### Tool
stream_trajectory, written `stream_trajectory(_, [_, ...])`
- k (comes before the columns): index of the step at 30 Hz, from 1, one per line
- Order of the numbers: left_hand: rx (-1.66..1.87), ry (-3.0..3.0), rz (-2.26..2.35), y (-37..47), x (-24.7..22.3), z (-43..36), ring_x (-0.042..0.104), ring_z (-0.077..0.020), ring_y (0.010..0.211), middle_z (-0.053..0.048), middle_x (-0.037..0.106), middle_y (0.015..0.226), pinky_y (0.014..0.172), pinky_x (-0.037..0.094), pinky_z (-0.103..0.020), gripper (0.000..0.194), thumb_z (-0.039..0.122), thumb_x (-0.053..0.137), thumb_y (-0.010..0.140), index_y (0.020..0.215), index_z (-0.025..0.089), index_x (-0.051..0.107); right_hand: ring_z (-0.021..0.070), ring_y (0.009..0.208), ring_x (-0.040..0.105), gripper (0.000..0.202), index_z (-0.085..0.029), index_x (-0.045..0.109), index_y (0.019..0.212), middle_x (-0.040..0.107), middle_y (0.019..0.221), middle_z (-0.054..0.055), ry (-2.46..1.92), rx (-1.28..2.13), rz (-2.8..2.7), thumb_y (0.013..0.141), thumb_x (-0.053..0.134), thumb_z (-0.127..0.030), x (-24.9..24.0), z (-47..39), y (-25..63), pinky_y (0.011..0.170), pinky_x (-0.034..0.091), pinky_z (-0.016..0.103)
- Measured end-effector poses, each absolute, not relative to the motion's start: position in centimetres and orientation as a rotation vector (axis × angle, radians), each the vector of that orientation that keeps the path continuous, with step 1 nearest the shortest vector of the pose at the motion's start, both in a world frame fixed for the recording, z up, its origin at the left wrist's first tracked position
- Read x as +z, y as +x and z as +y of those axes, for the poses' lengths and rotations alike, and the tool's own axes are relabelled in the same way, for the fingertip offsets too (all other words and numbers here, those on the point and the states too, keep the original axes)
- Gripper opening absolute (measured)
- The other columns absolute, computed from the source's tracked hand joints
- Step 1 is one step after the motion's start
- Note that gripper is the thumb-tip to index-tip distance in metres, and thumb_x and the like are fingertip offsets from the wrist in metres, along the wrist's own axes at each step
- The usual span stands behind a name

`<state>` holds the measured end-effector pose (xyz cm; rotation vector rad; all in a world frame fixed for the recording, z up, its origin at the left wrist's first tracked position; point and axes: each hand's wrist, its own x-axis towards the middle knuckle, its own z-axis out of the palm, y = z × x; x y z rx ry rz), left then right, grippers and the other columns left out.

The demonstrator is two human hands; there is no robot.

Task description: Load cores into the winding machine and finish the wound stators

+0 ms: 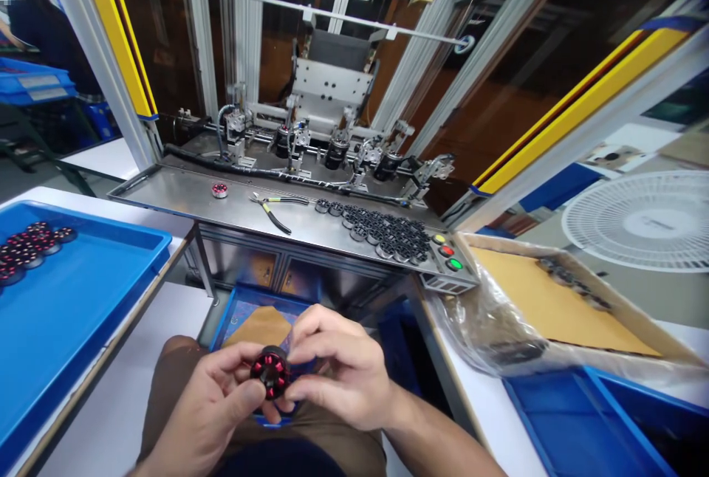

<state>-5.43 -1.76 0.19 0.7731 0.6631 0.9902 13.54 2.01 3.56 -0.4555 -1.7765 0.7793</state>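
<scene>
From where I stand, the left hand [213, 397] is clamped on a round red-and-black part [270, 372], thumb over its lower-left rim, open face tilted up toward the person; being round, it shows no long axis. The right hand [351, 370] is just beside its right edge, thumb and fingertips near each other; I can't tell whether they pinch anything. Around them: a blue tray [100, 300] of similar parts [30, 246], then pliers [266, 204], dark rings [388, 230] and push buttons [447, 250] beyond the hands, and a box [532, 292].
</scene>
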Motion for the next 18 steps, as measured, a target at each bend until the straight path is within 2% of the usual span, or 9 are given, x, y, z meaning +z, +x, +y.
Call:
stream_trajectory(3, [0.995,0.777,0.648,-5.6,0.0,-1.9,0.07,-0.0165,0.069,-0.005,0.076,0.078,0.061,0.056,-0.024,0.034,0.04,0.082,0.074,0.101,0.021,0.077,0.0162,0.072,0.065,0.013,-0.015,0.072,0.089,0.067,0.077,0.008,-0.442,0.617,-1.863,0.092,0.068,-0.027,4.0,1.7,13.5,0.064,0.055,0.029])
stream_trajectory(7, [1.055,0.768,0.617,-5.7,-0.1,-1.8,0.071,-0.0162,0.073,-0.004,0.078,0.086,0.063,0.056,-0.022,0.032,0.03,0.084,0.074,0.104,0.025,0.076,0.0153,0.067,0.064,0.008,-0.013,0.07,0.089,0.069,0.076,0.009,-0.554,0.404,-1.933,0.092,0.063,-0.015,4.3,1.0,13.3,0.06,0.053,0.027])
stream_trajectory(10, [1.211,0.706,0.467,-5.4,0.3,-1.4,0.071,-0.0191,0.094,-0.004,0.076,0.107,0.081,0.056,-0.026,0.04,0.026,0.09,0.065,0.101,0.028,0.075,0.0146,0.066,0.064,0.009,-0.012,0.068,0.089,0.068,0.075,0.009,-0.668,0.41,-1.93,0.09,0.06,-0.008,4.8,0.4,13.1,0.057,0.052,0.024])
stream_trajectory(13, [1.236,0.631,0.324,-5.0,0.8,-0.9,0.068,-0.0194,0.107,-0.002,0.074,0.113,0.092,0.052,-0.026,0.045,0.039,0.089,0.065,0.106,0.027,0.073,0.0143,0.067,0.065,0.014,-0.014,0.066,0.089,0.067,0.075,0.007,-0.664,0.486,-1.984,0.088,0.058,-0.003,5.5,0.1,13.3,0.059,0.054,0.024])
stream_trajectory(15, [1.092,0.606,0.312,-4.7,0.6,-0.5,0.071,-0.0151,0.091,-0.005,0.076,0.101,0.081,0.053,-0.021,0.043,0.051,0.079,0.073,0.103,0.021,0.075,0.0144,0.069,0.066,0.017,-0.015,0.065,0.092,0.068,0.077,0.006,-0.609,0.524,-2.068,0.088,0.057,-0.001,5.8,0.2,13.8,0.061,0.056,0.024])
stream_trajectory(18, [0.85,0.62,0.281,-4.4,-0.2,-0.3,0.067,-0.015,0.054,-0.008,0.071,0.064,0.055,0.052,-0.023,0.058,0.065,0.064,0.081,0.079,0.008,0.075,0.0151,0.074,0.069,0.017,-0.017,0.064,0.097,0.07,0.08,0.007,-0.552,0.515,-2.202,0.09,0.057,-0.004,6.2,0.7,14.7,0.064,0.059,0.022])
